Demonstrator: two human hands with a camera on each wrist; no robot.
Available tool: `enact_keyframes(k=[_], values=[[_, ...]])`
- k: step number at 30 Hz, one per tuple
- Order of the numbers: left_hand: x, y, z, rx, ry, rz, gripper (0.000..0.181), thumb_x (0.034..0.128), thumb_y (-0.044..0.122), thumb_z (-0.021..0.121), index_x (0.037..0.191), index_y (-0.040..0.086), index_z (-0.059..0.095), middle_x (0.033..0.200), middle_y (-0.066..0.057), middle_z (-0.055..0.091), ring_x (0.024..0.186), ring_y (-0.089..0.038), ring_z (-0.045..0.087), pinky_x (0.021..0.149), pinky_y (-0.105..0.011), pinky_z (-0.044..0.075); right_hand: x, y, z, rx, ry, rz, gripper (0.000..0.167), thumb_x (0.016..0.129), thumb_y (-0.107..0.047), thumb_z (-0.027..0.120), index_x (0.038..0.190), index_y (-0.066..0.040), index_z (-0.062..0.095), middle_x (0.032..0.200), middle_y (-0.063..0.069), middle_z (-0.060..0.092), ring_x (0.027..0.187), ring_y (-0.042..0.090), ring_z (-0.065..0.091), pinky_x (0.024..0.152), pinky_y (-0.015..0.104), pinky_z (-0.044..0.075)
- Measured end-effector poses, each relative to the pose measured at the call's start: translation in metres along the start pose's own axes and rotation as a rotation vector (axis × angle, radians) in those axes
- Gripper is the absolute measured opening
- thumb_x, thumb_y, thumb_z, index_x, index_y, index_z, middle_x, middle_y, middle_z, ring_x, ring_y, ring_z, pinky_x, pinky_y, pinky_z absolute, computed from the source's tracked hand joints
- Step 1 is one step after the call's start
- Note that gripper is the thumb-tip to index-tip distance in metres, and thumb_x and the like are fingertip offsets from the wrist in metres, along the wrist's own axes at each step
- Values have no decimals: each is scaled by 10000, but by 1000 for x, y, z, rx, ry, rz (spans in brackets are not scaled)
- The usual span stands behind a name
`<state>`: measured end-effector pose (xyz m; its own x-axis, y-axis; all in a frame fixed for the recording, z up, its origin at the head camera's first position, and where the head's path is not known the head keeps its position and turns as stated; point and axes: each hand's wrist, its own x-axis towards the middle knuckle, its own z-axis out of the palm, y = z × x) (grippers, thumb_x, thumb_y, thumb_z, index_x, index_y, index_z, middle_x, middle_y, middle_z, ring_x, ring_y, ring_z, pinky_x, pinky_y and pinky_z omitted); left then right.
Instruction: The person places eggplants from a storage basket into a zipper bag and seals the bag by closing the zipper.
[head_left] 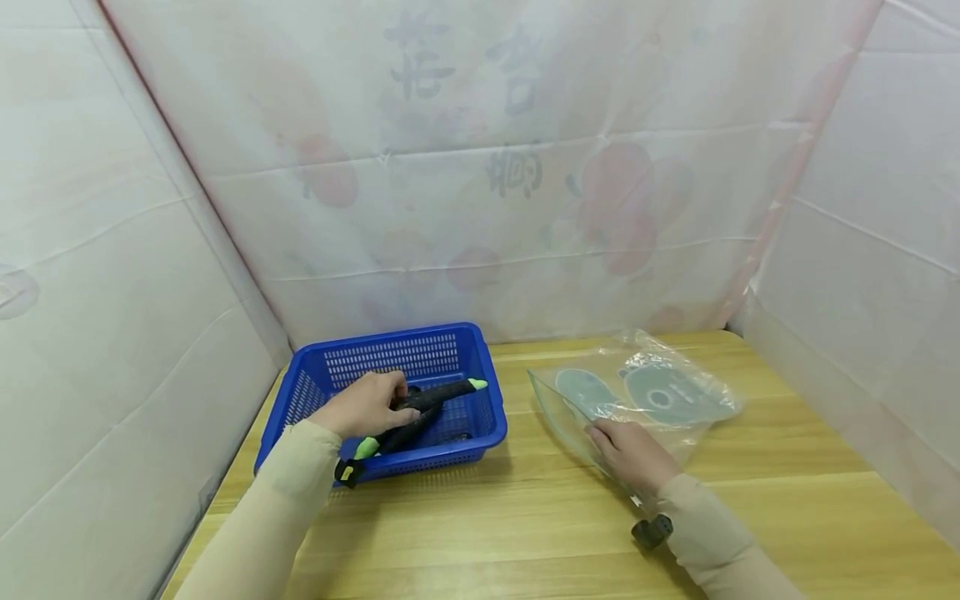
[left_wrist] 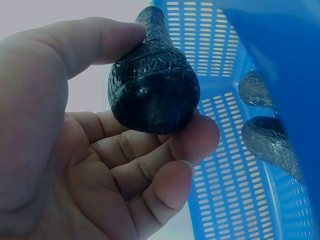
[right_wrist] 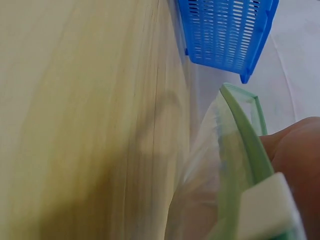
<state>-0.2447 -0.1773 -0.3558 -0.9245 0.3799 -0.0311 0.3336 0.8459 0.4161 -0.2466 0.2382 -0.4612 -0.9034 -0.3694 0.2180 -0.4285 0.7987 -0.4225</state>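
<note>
My left hand (head_left: 366,404) (left_wrist: 95,150) is over the basket and grips a dark, wrinkled, long object (head_left: 442,393) (left_wrist: 155,90) with a light green tip; its rounded end faces the left wrist camera. Thumb and fingertips lie against its sides. Another dark object (head_left: 408,432) with a green end lies beneath it in the blue basket (head_left: 491,417) (left_wrist: 215,150). My right hand (head_left: 633,458) (right_wrist: 297,160) pinches the green-edged mouth of a clear plastic bag (head_left: 675,396) (right_wrist: 195,200), its mouth partly raised. A white slider (right_wrist: 265,207) sits on that edge.
The wooden table (head_left: 480,533) (right_wrist: 80,115) bears the basket on the left and the bag on the right. Pale printed sheets (head_left: 450,208) hang behind and at both sides. Two dark rounded ends (left_wrist: 257,89) (left_wrist: 270,142) show in the basket in the left wrist view.
</note>
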Motion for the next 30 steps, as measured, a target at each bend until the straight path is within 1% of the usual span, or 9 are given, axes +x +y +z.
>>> enact_keyframes(k=[6, 10, 14, 17, 22, 26, 30], values=[[-2, 5, 2, -35, 44, 26, 272, 867, 346, 719, 957, 125, 588, 730, 17, 569, 566, -123, 484, 562, -301, 414, -1, -3, 2, 16, 0, 2, 290, 1035, -288, 444, 798, -174, 565, 593, -83, 413, 568, 93, 431, 597, 311, 393], [-5, 11, 5, -56, 76, 23, 282, 872, 364, 710, 961, 125, 590, 704, 25, 573, 549, -122, 491, 552, -297, 420, 0, -5, 0, 26, 1, 10, 306, 1035, -281, 447, 768, -167, 545, 583, -74, 404, 543, 93, 416, 573, 301, 384], [-9, 19, 8, -73, 130, 32, 307, 881, 387, 694, 988, 120, 589, 690, 35, 555, 552, -116, 478, 570, -296, 426, 0, -7, -2, 25, 12, 3, 323, 1031, -264, 458, 731, -161, 516, 574, -73, 389, 530, 91, 405, 560, 293, 378], [-10, 27, 12, -114, 167, 47, 314, 884, 394, 689, 995, 122, 578, 678, 26, 534, 536, -116, 455, 559, -299, 413, 0, -7, -4, 18, 21, 1, 318, 1030, -264, 461, 737, -159, 523, 578, -75, 391, 546, 93, 415, 574, 302, 384], [-11, 39, 18, -210, 214, 61, 294, 884, 391, 691, 976, 144, 559, 702, 21, 538, 539, -119, 455, 550, -303, 406, -1, -6, -6, 13, 31, 7, 326, 1034, -281, 449, 740, -163, 523, 578, -72, 393, 551, 93, 419, 579, 306, 386], [-10, 45, 25, -273, 232, 71, 285, 882, 391, 692, 964, 154, 557, 717, 24, 545, 553, -121, 466, 537, -299, 409, -2, -6, -7, 22, 42, 13, 328, 1032, -281, 454, 732, -164, 515, 572, -70, 388, 531, 93, 407, 560, 297, 378], [-9, 50, 31, -316, 265, 70, 282, 874, 391, 702, 950, 158, 563, 711, 26, 548, 562, -125, 473, 532, -297, 408, -3, -6, -7, 17, 57, 8, 298, 1031, -275, 458, 772, -162, 551, 579, -78, 398, 549, 90, 420, 574, 306, 387]])
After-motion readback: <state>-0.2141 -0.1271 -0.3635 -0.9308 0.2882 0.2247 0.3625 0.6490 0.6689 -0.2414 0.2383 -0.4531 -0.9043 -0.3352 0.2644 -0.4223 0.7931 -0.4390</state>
